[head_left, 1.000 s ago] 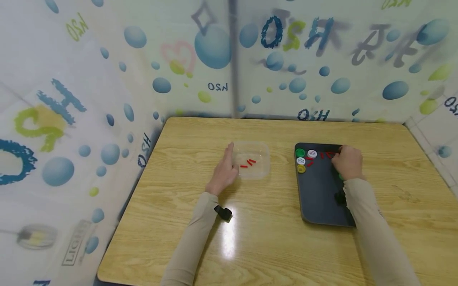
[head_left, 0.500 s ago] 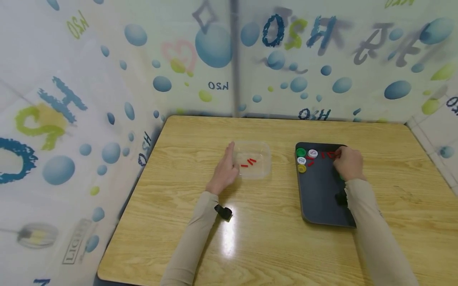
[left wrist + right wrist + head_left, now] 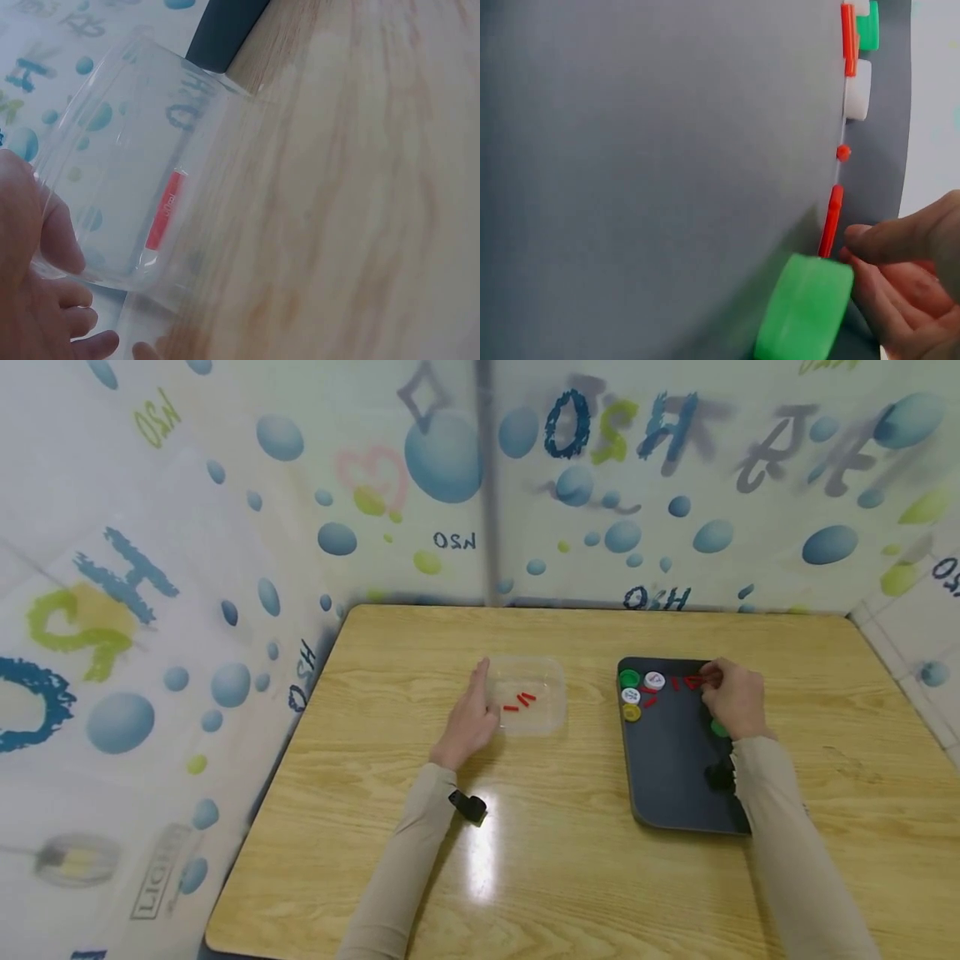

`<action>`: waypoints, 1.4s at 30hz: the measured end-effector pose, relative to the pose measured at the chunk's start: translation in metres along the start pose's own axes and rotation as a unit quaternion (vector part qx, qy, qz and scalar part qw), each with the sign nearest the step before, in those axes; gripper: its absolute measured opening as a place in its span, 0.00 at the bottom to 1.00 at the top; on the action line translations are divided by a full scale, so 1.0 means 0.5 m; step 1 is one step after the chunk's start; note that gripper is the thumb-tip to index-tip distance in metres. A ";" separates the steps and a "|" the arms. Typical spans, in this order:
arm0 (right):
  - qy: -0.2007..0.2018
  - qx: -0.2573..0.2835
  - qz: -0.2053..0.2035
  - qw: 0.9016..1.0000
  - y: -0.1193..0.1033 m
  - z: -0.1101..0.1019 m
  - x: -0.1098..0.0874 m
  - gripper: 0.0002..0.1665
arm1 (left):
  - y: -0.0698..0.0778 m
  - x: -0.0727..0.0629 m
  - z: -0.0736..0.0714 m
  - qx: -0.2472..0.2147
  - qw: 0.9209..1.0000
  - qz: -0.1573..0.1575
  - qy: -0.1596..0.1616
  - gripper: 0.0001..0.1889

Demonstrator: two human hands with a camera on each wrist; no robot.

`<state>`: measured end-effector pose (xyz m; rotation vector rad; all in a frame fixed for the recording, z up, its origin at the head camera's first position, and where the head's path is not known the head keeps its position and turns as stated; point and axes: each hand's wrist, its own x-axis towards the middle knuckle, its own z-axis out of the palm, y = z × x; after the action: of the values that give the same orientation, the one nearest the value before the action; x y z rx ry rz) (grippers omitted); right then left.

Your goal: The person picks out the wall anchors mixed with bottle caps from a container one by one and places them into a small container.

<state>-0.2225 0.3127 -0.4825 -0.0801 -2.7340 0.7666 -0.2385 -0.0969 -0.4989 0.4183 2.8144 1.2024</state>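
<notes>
My left hand (image 3: pixel 468 718) holds the left side of a clear plastic container (image 3: pixel 555 693), the thumb and fingers around its wall in the left wrist view. Several short red sticks (image 3: pixel 511 708) lie inside; one red stick (image 3: pixel 166 210) shows white lettering there. Over the far right corner of a dark grey tray (image 3: pixel 671 785), my right hand (image 3: pixel 735 700) has thumb and index fingertips close together, right beside a red stick (image 3: pixel 831 221). I cannot tell whether they pinch it. Close by is a green bottle cap (image 3: pixel 806 307). More red sticks (image 3: pixel 675 683) lie along the tray's far side.
White bottle caps (image 3: pixel 655 680), a green cap (image 3: pixel 629 678) and a yellow cap (image 3: pixel 632 713) sit in the tray's far left corner. The wooden table (image 3: pixel 570 868) meets a patterned wall (image 3: pixel 600 552) behind. A black wrist camera (image 3: pixel 468 807) is strapped at the left sleeve.
My right hand has shifted slightly to the right over the tray corner, so more of the green cap under it shows. My left hand stays at the container.
</notes>
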 end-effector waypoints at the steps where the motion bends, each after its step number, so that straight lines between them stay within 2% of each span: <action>1: 0.000 0.000 -0.003 1.000 0.002 0.000 0.001 0.13 | 0.000 0.000 0.000 0.000 1.000 0.000 0.001 0.40; 5: -0.020 -0.009 0.005 1.000 0.005 -0.003 0.007 0.17 | 0.001 0.002 -0.001 0.003 1.000 -0.001 0.001 0.41; 12: -0.046 -0.032 0.007 0.998 0.003 -0.003 0.013 0.16 | 0.000 0.002 0.000 -0.003 1.000 -0.005 -0.001 0.41; 19: -0.038 -0.006 0.013 0.999 0.003 -0.001 0.009 0.12 | 0.001 0.003 0.001 -0.002 1.000 0.002 0.002 0.40; 28: -0.029 0.006 -0.002 1.000 0.006 -0.001 0.010 0.08 | -0.001 0.003 0.002 -0.002 1.000 0.006 0.003 0.40; 42: -0.096 -0.004 -0.002 0.995 0.011 -0.003 0.014 0.11 | -0.001 0.002 0.001 -0.008 1.000 0.005 0.005 0.40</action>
<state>-0.2291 0.3190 -0.4822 -0.0034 -2.9171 0.7990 -0.2396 -0.0965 -0.4997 0.4256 2.8134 1.2307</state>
